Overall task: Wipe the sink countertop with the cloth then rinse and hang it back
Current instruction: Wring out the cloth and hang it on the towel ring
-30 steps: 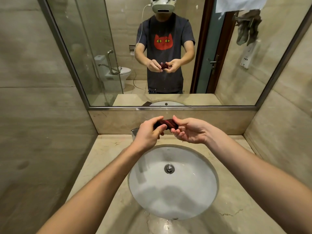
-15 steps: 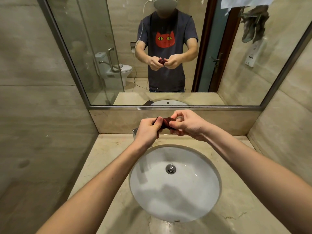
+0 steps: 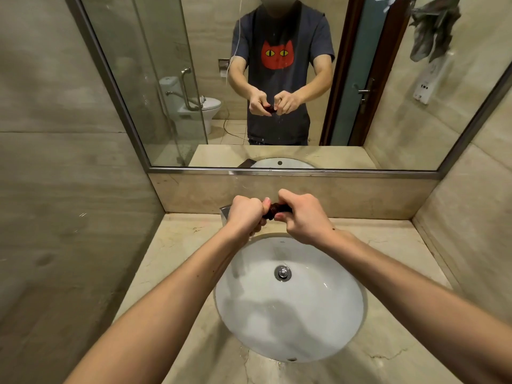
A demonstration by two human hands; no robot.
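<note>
Left hand (image 3: 245,216): closed in a tight fist around one end of the cloth (image 3: 277,209), thumb pressed against the bundle. Right hand (image 3: 302,217): also curled shut, gripping the other end of the same cloth, knuckles up. The two fists sit close together, almost touching, with only a short stretch of fabric exposed between them.

Cloth: dark red, compacted into a small twisted roll; most of it is hidden inside the fists. It is held in the air, clear of the tabletop (image 3: 177,245), above the far rim of the sink basin (image 3: 291,314).

Below and nearer the person than the hands: white oval basin set under the beige marble tabletop, with a chrome drain plug (image 3: 282,273) in its bottom. The basin surface looks wet, with shadow patches across it. Wet sheen also shows on the tabletop at the near rim of the basin.

Behind the left hand: a metal faucet (image 3: 225,213), partly hidden by the fist; whether water is running cannot be told.

Beyond both hands: a low marble backsplash, then a framed mirror (image 3: 388,120). The reflection shows the person in a dark T-shirt with a red cat print, both fists clenched on the cloth at waist height, plus a toilet behind a glass partition and a door
</note>
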